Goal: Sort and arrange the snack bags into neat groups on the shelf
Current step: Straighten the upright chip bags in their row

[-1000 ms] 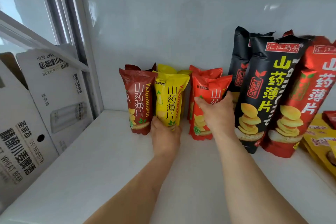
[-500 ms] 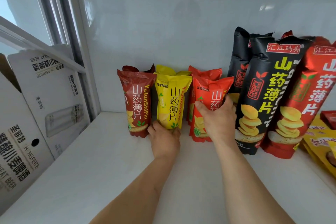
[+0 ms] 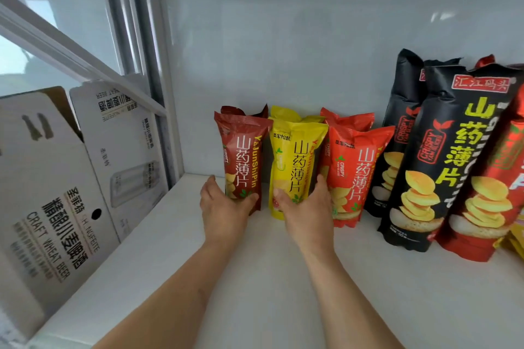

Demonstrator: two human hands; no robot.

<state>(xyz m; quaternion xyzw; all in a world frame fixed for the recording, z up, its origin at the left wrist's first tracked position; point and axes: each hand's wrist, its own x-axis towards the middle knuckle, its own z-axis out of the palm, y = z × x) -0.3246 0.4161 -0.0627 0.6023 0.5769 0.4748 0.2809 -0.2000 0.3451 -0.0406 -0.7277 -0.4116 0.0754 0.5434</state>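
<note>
- A white shelf point(image 3: 283, 278) seen from above and in front, with a white back wall and both bare forearms reaching in from the bottom edge.
- The left hand point(image 3: 224, 207) wraps the lower part of a small dark red yam-chip bag point(image 3: 243, 156): thumb on the bag's right front, fingers curled round its left side. The bag stands upright at the left end of the row, directly above and behind the hand.
- The right hand point(image 3: 306, 210) grips the bottom of a small yellow yam-chip bag point(image 3: 296, 161), thumb across the front, fingers tucked between it and the bag to its right. The yellow bag stands upright just beside the dark red one, touching it.
- A small bright red yam-chip bag point(image 3: 357, 173) stands just right of the right hand, touching the yellow bag.
- Behind each small bag, the top of a second bag of the same colour shows.
- Further right, tall bags lean against the wall: a tall black yam-chip bag point(image 3: 445, 156) in front of another black one, then a tall red bag point(image 3: 499, 207) cut by the frame edge.
- At far left, beyond the shelf's edge, stands a white craft wheat beer carton point(image 3: 56, 193) with its flaps open.
</note>
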